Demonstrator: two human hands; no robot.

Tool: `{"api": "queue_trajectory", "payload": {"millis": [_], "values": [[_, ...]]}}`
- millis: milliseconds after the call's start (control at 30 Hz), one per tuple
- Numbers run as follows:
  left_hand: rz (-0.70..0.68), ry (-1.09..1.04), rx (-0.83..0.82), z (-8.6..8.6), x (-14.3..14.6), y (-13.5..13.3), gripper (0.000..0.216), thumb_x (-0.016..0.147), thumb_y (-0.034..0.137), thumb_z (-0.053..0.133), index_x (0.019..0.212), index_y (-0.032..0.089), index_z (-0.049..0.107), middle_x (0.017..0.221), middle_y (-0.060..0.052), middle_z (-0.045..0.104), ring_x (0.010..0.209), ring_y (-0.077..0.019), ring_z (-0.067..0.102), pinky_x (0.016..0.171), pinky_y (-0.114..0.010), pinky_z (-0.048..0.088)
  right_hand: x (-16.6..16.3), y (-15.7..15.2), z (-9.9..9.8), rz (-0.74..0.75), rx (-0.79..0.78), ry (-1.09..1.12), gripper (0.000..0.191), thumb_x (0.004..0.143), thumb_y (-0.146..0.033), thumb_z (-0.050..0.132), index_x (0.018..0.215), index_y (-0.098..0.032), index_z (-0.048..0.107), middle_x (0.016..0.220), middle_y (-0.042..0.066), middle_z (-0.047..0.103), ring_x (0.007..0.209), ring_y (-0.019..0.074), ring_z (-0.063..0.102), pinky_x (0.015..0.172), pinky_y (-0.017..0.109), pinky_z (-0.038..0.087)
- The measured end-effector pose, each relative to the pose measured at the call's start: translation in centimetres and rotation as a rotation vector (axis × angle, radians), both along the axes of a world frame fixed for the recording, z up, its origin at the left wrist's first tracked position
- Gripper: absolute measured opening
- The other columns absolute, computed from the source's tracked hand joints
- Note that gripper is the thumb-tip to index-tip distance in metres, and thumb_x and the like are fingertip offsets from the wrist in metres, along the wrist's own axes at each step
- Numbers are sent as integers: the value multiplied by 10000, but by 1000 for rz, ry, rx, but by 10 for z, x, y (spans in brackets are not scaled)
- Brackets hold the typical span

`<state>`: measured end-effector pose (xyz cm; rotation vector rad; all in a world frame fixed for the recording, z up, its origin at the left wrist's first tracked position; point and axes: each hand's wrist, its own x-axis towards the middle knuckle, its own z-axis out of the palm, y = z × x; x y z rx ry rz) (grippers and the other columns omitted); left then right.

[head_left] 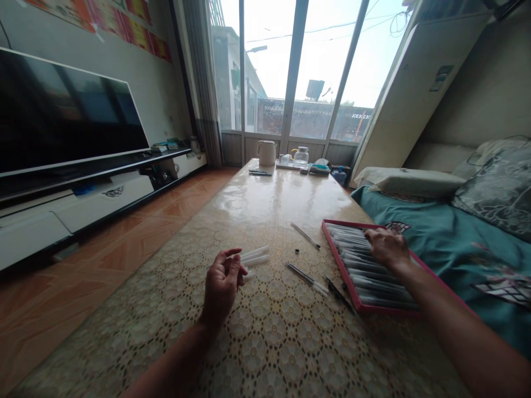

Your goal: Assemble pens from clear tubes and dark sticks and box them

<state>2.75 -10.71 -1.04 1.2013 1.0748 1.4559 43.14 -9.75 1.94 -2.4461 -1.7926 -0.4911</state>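
Jutting from left hand (223, 278), clear tubes (256, 258), gripped near ends

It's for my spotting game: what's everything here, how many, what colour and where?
table: 1, patterned cream, middle
box: 1, red-pink, table's right
boxed pens: many, greyish, in box
loose pens: several, clear or black, left of box
cap: 1, black, near loose pens
tubes: several, whitish, above table
kettle: 1, cream, table's far end
glass jug: 1, clear, right of kettle
packet: 1, teal-white, right of jug
television: 1, black, left
cabinet: 1, black-white, below television
posters: several, red-yellow, left wall
curtain: 1, grey, left
window: 1, grey-framed, back
cover: 1, green, right
cushion: 1, patterned grey, right
left hand: 1, bare, holding tubes
right hand: 1, bare, at boxed pens
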Motion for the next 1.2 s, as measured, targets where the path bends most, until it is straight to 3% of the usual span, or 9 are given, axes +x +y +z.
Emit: {"api": "queue_trajectory", "payload": {"millis": [167,300,433,533,633,733,967,1067,1200], "values": [[21,-8,9,4,0,0,357,789,438,610,1011,162,563,554,44,573,403,-70,438,371,-159,353,-1,4,-7,12,90,36,325,893,-170,397,1078,-168,664,1018,150,670,983,285,589,806,390,393],[65,53,25,6,-5,3,312,795,420,591,978,168,579,598,25,585,423,-88,468,380,-180,367,-35,-3,-8,77,197,83,336,929,-212,359,1115,-131,627,1053,140,667,986,246,587,840,340,410],[89,470,119,3,-16,8,143,759,315,621,813,185,648,686,-22,637,547,-142,565,495,-236,430,-97,-23,-14,353,282,291,263,909,-238,414,998,-153,646,988,99,681,919,215,606,813,290,426],[94,811,203,0,-21,8,60,745,226,611,754,207,668,725,-29,647,604,-163,581,583,-268,436,-137,-38,-19,419,151,395,209,895,-217,440,917,-172,643,891,71,682,845,203,613,755,277,422],[19,975,219,-2,-21,6,108,757,167,572,771,209,670,781,-38,639,669,-175,594,646,-285,439,-159,-46,-22,418,23,425,178,881,-185,460,846,-178,634,836,56,668,824,187,611,739,256,409],[-20,1055,208,-2,-19,5,136,757,137,564,806,201,673,840,-54,636,748,-193,601,697,-298,445,-165,-45,-25,388,-19,389,160,863,-157,482,861,-180,640,872,66,668,886,188,606,766,249,398],[107,1208,251,-5,-20,11,364,812,97,477,1098,234,655,1122,-87,659,1048,-278,521,854,-405,373,-162,-24,-38,315,-17,316,248,847,-90,455,986,-158,650,972,116,655,949,208,592,782,267,392],[85,1278,184,-10,-20,15,406,829,89,435,1160,225,627,1169,-105,647,1068,-294,513,842,-429,354,-160,-13,-41,294,-3,309,303,844,-55,425,1036,-138,644,1011,136,643,965,211,588,774,271,394],[94,1278,157,-11,-19,17,366,839,109,442,1129,207,642,1088,-112,660,1004,-271,534,822,-387,366,-158,1,-41,285,11,322,315,842,-44,424,1050,-143,640,985,121,651,920,185,603,741,250,397]]}}
